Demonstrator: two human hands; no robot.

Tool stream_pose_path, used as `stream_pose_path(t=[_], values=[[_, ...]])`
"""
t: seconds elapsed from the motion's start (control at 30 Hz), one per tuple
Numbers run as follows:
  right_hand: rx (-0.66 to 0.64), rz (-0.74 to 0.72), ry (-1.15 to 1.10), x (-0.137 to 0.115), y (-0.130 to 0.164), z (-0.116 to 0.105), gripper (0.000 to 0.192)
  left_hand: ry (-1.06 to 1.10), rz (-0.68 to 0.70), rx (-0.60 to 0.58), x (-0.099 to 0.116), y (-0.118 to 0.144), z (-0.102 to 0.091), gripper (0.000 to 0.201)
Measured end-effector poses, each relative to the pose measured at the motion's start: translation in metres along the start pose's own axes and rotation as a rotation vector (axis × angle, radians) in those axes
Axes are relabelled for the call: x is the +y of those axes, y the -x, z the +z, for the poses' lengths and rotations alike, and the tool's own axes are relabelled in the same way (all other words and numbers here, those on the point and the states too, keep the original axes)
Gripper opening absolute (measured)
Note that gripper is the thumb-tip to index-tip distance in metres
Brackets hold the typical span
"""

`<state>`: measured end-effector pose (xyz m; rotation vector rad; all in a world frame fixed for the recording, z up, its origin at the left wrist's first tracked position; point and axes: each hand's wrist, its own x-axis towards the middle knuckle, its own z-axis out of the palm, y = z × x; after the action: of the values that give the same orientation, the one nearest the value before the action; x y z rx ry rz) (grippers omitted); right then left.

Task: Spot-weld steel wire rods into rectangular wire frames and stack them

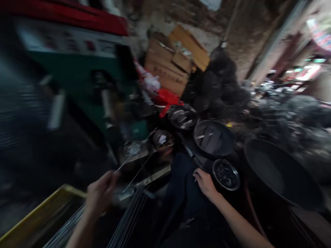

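The whole view is smeared by motion, so most of what lies ahead of you is hard to read. Your left hand [100,194] is closed around a thin metal rod [124,162] that runs up and away from your fingers toward the green machine [77,74]; its far tip is lost in the blur. A second rod [137,177] lies just beside it, and whether you hold that one too cannot be told. Below that hand a bundle of rods [129,220] fans out, too streaked to count, its lower end cut off by the frame edge. A yellow tray rim [38,215] sits to the left of your left hand, partly out of view.

Your right hand [205,182] rests with fingers loosely curled on dark cloth [183,193], next to a dark tool handle [192,158]; whether it grips anything cannot be made out. Right of that hand you can count one small round bowl [226,174], and beyond it two dark round pans [213,137], with one large black basin [281,174] farthest right, its rim partly cut off. Cardboard boxes [170,65] stack up right of the machine.
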<state>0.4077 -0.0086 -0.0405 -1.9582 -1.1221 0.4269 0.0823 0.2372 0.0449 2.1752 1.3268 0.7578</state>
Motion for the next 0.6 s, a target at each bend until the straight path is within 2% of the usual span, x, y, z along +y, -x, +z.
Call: stream_pose_path(t=[0.07, 0.13, 0.2, 0.27, 0.37, 0.47, 0.53, 0.6], values=[[-0.088, 0.081, -0.103, 0.0, -0.001, -0.006, 0.025, 0.035, -0.006, -0.013, -0.011, 0.002, 0.0, 0.029], [-0.193, 0.124, -0.22, -0.011, -0.011, -0.013, 0.037, 0.059, -0.011, 0.007, -0.018, 0.0, -0.002, 0.032], [-0.285, 0.127, -0.311, -0.033, -0.03, -0.013, 0.044, 0.087, -0.021, 0.01, -0.021, -0.003, -0.004, 0.034], [-0.322, 0.103, -0.351, -0.061, -0.054, 0.002, 0.042, 0.102, -0.023, 0.013, -0.024, -0.004, -0.004, 0.034], [-0.291, 0.077, -0.424, -0.103, -0.094, 0.053, 0.039, 0.108, -0.02, 0.034, -0.029, -0.002, -0.001, 0.033], [-0.296, 0.176, -0.664, -0.137, -0.129, 0.118, 0.044, 0.112, -0.025, 0.071, -0.034, 0.0, 0.005, 0.035], [-0.333, 0.217, -0.756, -0.154, -0.144, 0.157, 0.045, 0.112, -0.032, 0.09, -0.035, 0.001, 0.009, 0.036], [-0.365, 0.227, -0.79, -0.167, -0.152, 0.184, 0.044, 0.111, -0.04, 0.101, -0.036, 0.002, 0.013, 0.036]])
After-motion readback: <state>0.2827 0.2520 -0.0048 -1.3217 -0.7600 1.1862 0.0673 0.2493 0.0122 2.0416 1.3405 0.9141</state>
